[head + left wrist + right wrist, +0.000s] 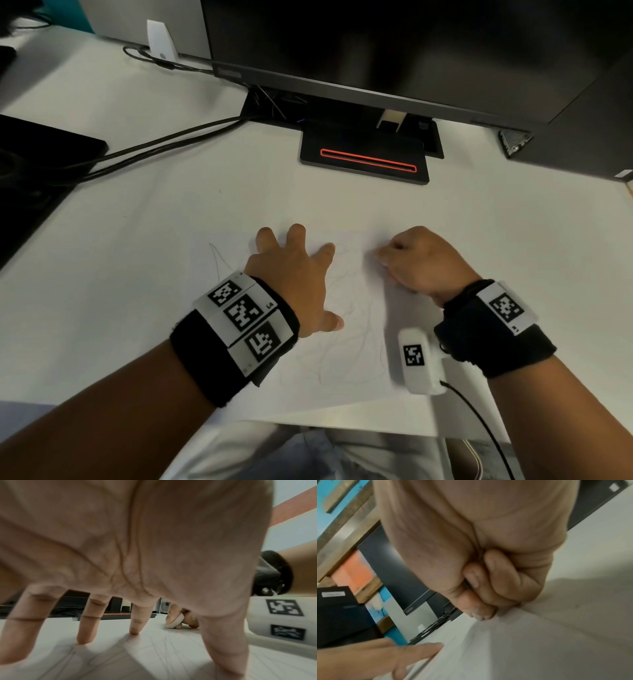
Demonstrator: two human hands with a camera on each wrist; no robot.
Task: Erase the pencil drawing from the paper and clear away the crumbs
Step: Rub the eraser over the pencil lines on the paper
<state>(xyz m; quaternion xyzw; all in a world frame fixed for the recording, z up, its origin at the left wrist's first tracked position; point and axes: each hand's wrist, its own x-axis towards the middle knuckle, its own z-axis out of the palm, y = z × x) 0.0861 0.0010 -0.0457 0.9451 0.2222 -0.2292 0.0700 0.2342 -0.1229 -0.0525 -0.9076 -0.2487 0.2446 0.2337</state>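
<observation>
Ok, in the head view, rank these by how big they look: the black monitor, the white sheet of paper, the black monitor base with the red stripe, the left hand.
1. Black monitor, partly cropped
2. White sheet of paper
3. Black monitor base with the red stripe
4. Left hand, close to the base in apparent size; being nearer the camera makes that order unsure

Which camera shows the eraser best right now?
The left wrist view: the white eraser shows side-on, pinched in the right hand against the paper. In the head view the right hand covers it; the right wrist view shows only curled fingers.
</observation>
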